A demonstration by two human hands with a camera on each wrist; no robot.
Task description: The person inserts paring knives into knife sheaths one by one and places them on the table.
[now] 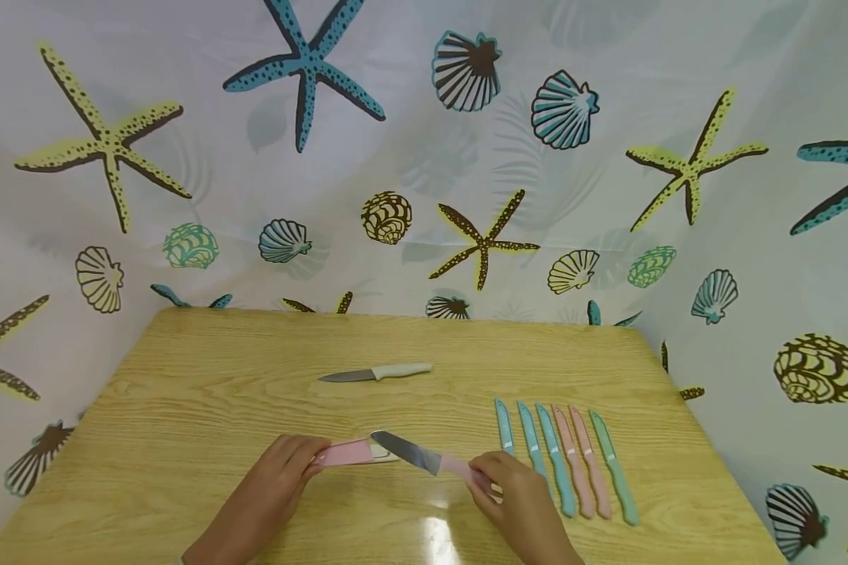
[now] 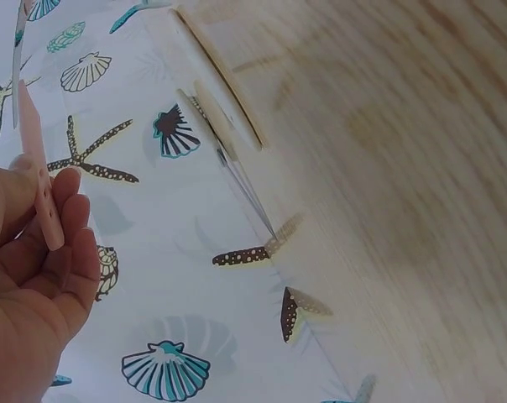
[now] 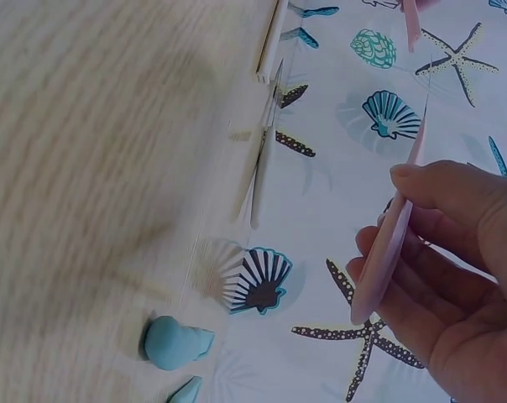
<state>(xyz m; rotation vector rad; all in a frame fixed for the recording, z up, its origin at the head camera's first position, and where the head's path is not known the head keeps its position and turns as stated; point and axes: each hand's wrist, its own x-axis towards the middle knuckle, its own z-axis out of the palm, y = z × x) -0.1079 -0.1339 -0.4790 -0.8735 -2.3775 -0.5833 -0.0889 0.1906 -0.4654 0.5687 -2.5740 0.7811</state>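
Observation:
My left hand (image 1: pixel 280 471) pinches one end of a flat pink piece (image 1: pixel 346 453), whose other end is pale; small holes show along it in the left wrist view, but its exact kind is unclear. In my right hand (image 1: pixel 512 490) is a pink-handled knife (image 1: pixel 455 466), its broad grey blade pointing left. In the head view the blade's tip overlaps the pale end of the pink piece; whether they touch, I cannot tell. The right wrist view shows fingers and thumb gripping the knife's handle (image 3: pixel 389 252).
Beyond the hands, a white-handled knife (image 1: pixel 401 369) lies on the wooden table (image 1: pixel 219 377), blade to the left. Several blue, pink and green knives (image 1: pixel 611 463) lie in a row at the right, partly behind my right hand. Patterned cloth (image 1: pixel 367 157) surrounds the table.

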